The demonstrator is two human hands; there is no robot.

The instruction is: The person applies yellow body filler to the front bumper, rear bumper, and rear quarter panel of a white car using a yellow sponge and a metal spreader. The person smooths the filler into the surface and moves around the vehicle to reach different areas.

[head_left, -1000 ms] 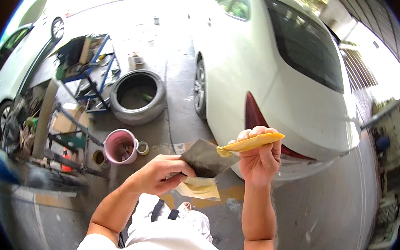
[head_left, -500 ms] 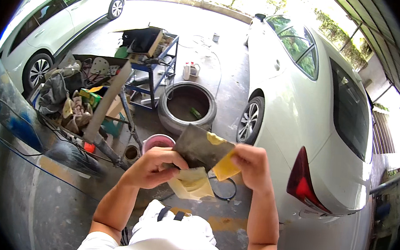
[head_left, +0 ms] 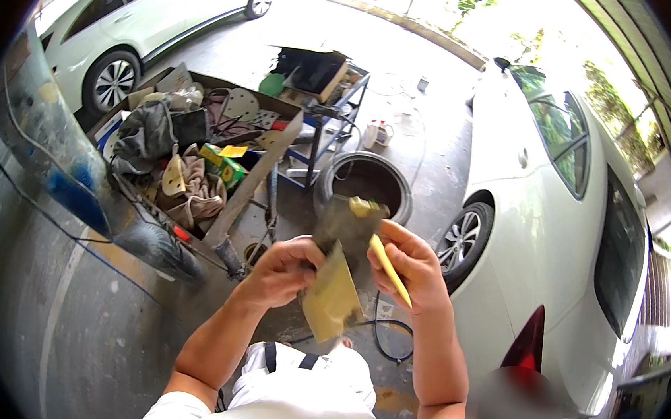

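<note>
Near the middle of the view, my left hand point(head_left: 286, 269) is closed on a flat yellowish spreader point(head_left: 332, 298), which hangs below its fingers. A dark grey putty board point(head_left: 347, 228) rises beyond that spreader, its lower edge at the same fingers. Yellow paste point(head_left: 361, 206) sits in a lump at the board's far edge. My right hand point(head_left: 414, 268) grips a bright yellow spreader point(head_left: 389, 268), seen nearly edge-on. Its fingertips are close to the board's right side; whether they touch it I cannot tell.
A bin point(head_left: 254, 182) of rags, sanding discs and boxes stands left, beside a thick pole point(head_left: 69, 154). Beyond are a blue cart point(head_left: 314, 156), a tire point(head_left: 402, 191) and a jug point(head_left: 377, 134). White cars stand right point(head_left: 539, 251) and far left point(head_left: 173, 12). A hose point(head_left: 378, 341) lies on the floor.
The view has shifted, so the surroundings sit farther right. The right spreader has turned from face-on to nearly edge-on. The left spreader now hangs more steeply, and the board is more upright.
</note>
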